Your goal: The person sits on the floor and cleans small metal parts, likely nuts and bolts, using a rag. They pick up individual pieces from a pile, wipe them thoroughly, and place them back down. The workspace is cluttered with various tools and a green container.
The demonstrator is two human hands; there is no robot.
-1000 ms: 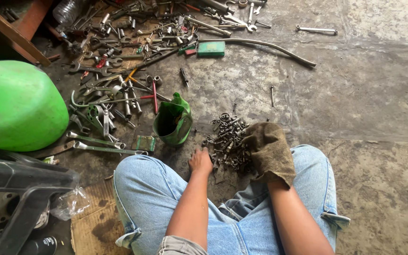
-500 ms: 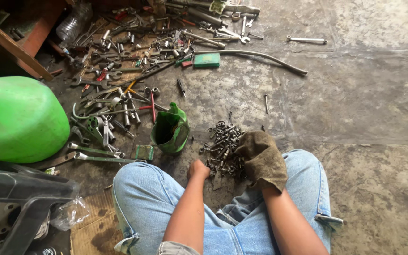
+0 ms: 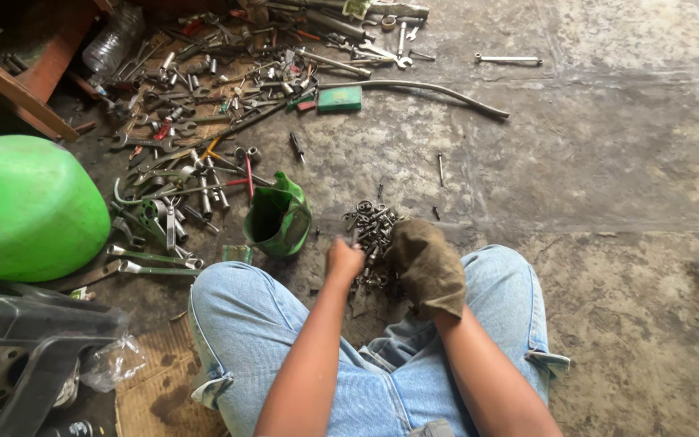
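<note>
Hands (image 3: 344,259) at bolt pile (image 3: 371,231)

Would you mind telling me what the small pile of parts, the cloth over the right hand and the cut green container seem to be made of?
The pile of parts looks like steel: grey, dull, with small glints, probably nuts and bolts. The cloth over the right hand looks like coarse woven fabric, brown and grimy. The cut green container looks like thin glossy plastic, its rim bent and uneven.
</note>
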